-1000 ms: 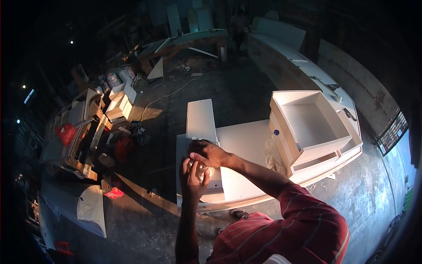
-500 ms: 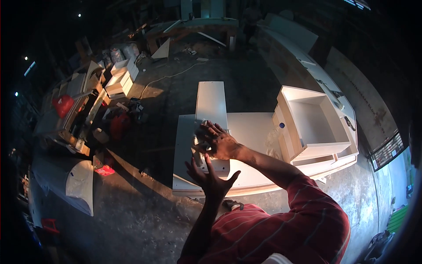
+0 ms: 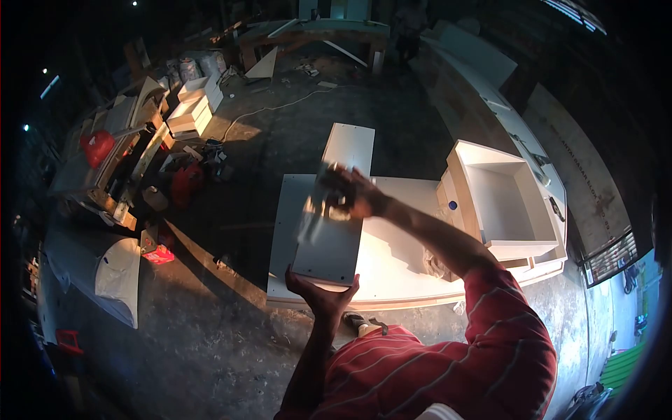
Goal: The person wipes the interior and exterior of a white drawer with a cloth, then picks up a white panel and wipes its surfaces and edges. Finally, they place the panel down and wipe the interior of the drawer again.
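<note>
A long, narrow white board (image 3: 332, 250) with small holes near its ends lies across a larger white panel (image 3: 402, 269). My left hand (image 3: 323, 294) cups the board's near end, thumb on the right side and fingers on the left. Over the board's middle is my right hand (image 3: 362, 196), curled around a pale, blurred object (image 3: 329, 203) against the top face. Motion smears that object, so its kind is not clear. To the right, a white open drawer box (image 3: 514, 199) with a blue round spot on its side rests on the panel.
Crumpled clear plastic (image 3: 435, 264) lies beside the drawer box. At left are a wooden bench (image 3: 105, 189) with a red helmet-like object (image 3: 97, 148), stacked drawer boxes (image 3: 190, 115) and a red box (image 3: 157, 246). A cord (image 3: 269, 108) crosses the floor. Another workbench (image 3: 315, 35) stands at the back.
My left hand has moved from beside my right hand down to the board's near end and grips it. My right hand has shifted slightly up with the pale object. The board has shifted right.
</note>
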Demonstrator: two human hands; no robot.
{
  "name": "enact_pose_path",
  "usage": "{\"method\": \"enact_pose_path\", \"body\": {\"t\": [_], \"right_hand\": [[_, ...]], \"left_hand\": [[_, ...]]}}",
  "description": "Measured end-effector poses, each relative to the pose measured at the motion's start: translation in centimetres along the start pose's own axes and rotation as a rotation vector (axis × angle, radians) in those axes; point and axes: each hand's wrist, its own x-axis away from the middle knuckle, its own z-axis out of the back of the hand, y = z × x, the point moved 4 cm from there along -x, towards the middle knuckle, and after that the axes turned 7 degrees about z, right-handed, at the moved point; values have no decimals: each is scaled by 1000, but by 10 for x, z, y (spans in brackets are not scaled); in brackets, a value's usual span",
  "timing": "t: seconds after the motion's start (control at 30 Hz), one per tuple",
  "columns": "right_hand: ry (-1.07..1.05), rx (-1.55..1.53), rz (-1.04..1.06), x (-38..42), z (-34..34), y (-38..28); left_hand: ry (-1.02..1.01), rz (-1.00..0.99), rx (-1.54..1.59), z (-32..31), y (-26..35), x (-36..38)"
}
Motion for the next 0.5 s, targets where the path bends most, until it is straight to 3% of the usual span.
{"method": "enact_pose_path", "body": {"t": [0.03, 0.13, 0.17, 0.2, 0.23, 0.27, 0.3, 0.37, 0.43, 0.5], "right_hand": [[88, 182, -42, -7, 5, 16], [-11, 127, -84, -14, -6, 8], [205, 1, -36, -12, 9, -25], [222, 16, 43, -7, 26, -65], [47, -216, -11, -1, 56, -97], [123, -258, 148, 6, 58, -119], [-85, -322, 205, 6, 58, -126], [-93, -316, 280, 8, 57, -112], [45, -38, 315, 5, 35, -66], [70, -1088, -132, -4, 5, 5]], "left_hand": [[4, 3, 42, 0, 1, -1], [-8, 64, 94, 4, 2, -4], [-28, 124, 114, 6, 2, -3], [0, 142, 148, 7, 2, -4], [11, 153, 142, 2, -7, 1], [-9, 214, 336, -7, -23, 12], [-27, 273, 532, -16, -31, 19], [40, 264, 396, -2, -10, 7], [-12, 138, 19, 8, 0, 0], [2, 155, -2, 7, -2, -1]]}}
